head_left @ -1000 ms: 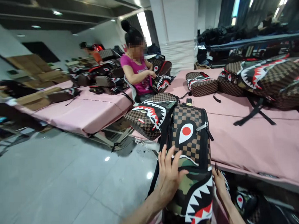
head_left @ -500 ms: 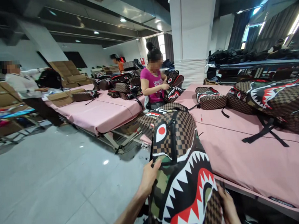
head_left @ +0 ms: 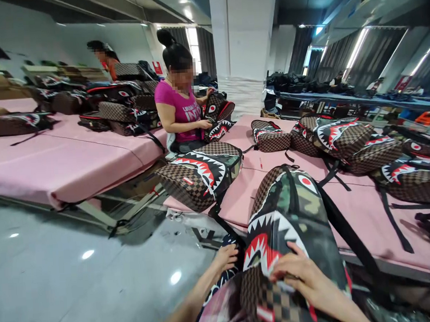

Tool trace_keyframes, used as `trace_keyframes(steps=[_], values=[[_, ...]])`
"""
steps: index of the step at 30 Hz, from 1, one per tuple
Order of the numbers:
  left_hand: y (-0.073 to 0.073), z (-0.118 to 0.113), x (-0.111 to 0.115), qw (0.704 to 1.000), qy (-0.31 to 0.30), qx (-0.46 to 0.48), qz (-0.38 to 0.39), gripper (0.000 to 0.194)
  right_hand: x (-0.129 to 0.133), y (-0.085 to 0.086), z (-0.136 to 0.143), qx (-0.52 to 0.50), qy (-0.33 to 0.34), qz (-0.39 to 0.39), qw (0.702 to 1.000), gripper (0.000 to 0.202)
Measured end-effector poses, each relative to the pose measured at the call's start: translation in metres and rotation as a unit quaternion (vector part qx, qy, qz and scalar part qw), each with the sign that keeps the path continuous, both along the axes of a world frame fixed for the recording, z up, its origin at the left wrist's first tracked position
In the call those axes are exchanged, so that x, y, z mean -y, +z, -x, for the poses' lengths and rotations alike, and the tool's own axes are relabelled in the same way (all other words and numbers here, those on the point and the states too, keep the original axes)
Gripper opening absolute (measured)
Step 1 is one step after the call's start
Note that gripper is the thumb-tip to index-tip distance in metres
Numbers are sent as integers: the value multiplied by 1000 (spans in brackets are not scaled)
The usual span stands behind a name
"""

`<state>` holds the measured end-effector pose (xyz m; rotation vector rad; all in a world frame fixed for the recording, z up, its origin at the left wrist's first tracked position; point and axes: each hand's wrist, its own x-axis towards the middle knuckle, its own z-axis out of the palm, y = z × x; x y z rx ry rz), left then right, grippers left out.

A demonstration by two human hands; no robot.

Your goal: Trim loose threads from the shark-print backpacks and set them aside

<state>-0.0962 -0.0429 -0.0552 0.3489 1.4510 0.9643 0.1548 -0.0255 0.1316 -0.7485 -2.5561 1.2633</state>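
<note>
A shark-mouth backpack [head_left: 304, 219] with camouflage and brown checks leans on the pink table's edge in front of me, its lower end near my lap. My right hand [head_left: 307, 274] lies across the toothed front panel, fingers spread and slightly bent. Beside the bag's left side is my left hand [head_left: 224, 259], fingers stretched out; whether they touch the bag I cannot tell. A black strap [head_left: 348, 231] hangs along the bag's right side. Another shark-mouth backpack [head_left: 204, 173] lies on the table corner just beyond.
The pink-covered table [head_left: 369, 220] bears several similar backpacks [head_left: 336, 135] on the right and a red pen [head_left: 261, 163]. A co-worker [head_left: 183, 100] in a magenta shirt handles a backpack [head_left: 218, 115] across from me. A second pink table [head_left: 70, 159] stands at left, a white pillar [head_left: 245, 49] behind.
The backpack has turned and moved right against the table, so its other side faces me. My right hand has shifted from its edge onto its front; my left has come off it. The view swung right.
</note>
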Motion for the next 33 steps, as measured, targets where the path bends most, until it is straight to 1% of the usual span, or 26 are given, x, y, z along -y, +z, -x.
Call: trace_keyframes(steps=[1, 2, 3, 4, 5, 6, 7, 8, 9, 10, 11, 12, 13, 14, 15, 16, 17, 18, 19, 20, 22, 24, 27, 29, 30, 33], values=[[-2, 10, 7, 1000, 5, -12, 0, 48, 5, -13, 14, 5, 26, 12, 1000, 28], [0, 19, 13, 999, 14, -35, -10, 48, 11, -26, 26, 6, 57, 20, 998, 28], [7, 25, 18, 997, 24, -72, -33, 48, 17, -37, 36, 9, 91, 21, 996, 28], [19, 28, 19, 990, 27, -115, -76, 46, 22, -47, 45, 16, 130, 9, 991, 27], [35, 28, 18, 975, 39, -171, -135, 43, 27, -55, 53, 25, 168, -17, 985, 28], [55, 24, 13, 949, 39, -233, -211, 38, 30, -61, 61, 37, 196, -51, 979, 30], [77, 16, 5, 913, 27, -289, -287, 33, 33, -65, 69, 51, 212, -89, 972, 32], [98, 6, -5, 867, 10, -343, -362, 29, 36, -67, 75, 64, 221, -123, 965, 34], [118, -5, -16, 810, -45, -389, -436, 27, 37, -68, 80, 75, 227, -148, 960, 35], [135, -17, -28, 742, -112, -424, -507, 27, 38, -67, 81, 77, 234, -163, 955, 35], [148, -27, -38, 671, -181, -460, -552, 26, 39, -65, 80, 71, 238, -172, 953, 36], [157, -37, -48, 607, -238, -496, -573, 28, 39, -62, 74, 55, 234, -179, 954, 38], [161, -43, -55, 555, -283, -528, -577, 33, 38, -59, 65, 28, 215, -189, 958, 42], [162, -48, -61, 518, -315, -557, -568, 39, 36, -56, 53, -2, 170, -206, 964, 46], [160, -50, -65, 495, -335, -581, -553, 45, 34, -53, 39, -27, 99, -230, 968, 49], [157, -51, -67, 482, -345, -598, -539, 48, 31, -49, 25, -37, 7, -259, 965, 52], [154, -50, -68, 475, -349, -610, -530, 49, 27, -47, 12, -22, -88, -285, 954, 54], [152, -48, -67, 470, -351, -618, -524, 49, 24, -44, 1, 11, -160, -301, 940, 53], [152, -46, -65, 466, -351, -624, -520, 49, 20, -42, -6, 53, -203, -308, 928, 52], [153, -44, -63, 462, -350, -629, -519, 49, 17, -41, -11, 91, -220, -305, 922, 50], [161, -43, -60, 452, -350, -635, -520, 48, 11, -38, -10, 123, -205, -280, 930, 47], [172, -47, -58, 432, -359, -636, -529, 48, 6, -34, -4, 107, -185, -242, 946, 41], [182, -58, -63, 380, -405, -615, -559, 55, -1, -27, 5, 94, -163, -186, 964, 32], [181, -66, -69, 349, -442, -602, -566, 63, -6, -23, 6, 104, -150, -158, 970, 31], [179, -69, -72, 339, -454, -603, -562, 67, -8, -21, 5, 106, -147, -147, 972, 30], [173, -75, -75, 312, -461, -631, -540, 74, -9, -24, -2, 94, -150, -103, 979, 21]])
